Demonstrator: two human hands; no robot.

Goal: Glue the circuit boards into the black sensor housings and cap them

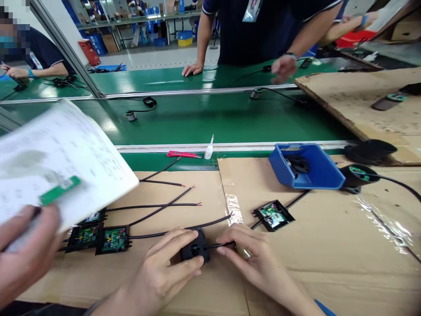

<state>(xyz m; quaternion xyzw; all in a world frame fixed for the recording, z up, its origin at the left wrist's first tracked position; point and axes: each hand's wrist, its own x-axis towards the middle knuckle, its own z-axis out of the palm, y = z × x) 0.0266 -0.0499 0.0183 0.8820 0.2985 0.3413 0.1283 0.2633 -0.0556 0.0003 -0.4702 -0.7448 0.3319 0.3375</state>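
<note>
My left hand grips a small black plastic housing from its left side, fingers above and thumb below, just over the cardboard. To its right, my right hand pinches a black cable that reaches into the housing; how far it goes in is hidden. Several open black boxes with green circuit boards lie left of my left hand, their black cables trailing right with bare wire ends. Another boxed circuit board rests beyond my right hand.
A blue bin with black parts stands at the right. A pink utility knife and a white dropper bottle lie ahead, before the green conveyor. Another person's hand holds papers at left; a co-worker stands opposite.
</note>
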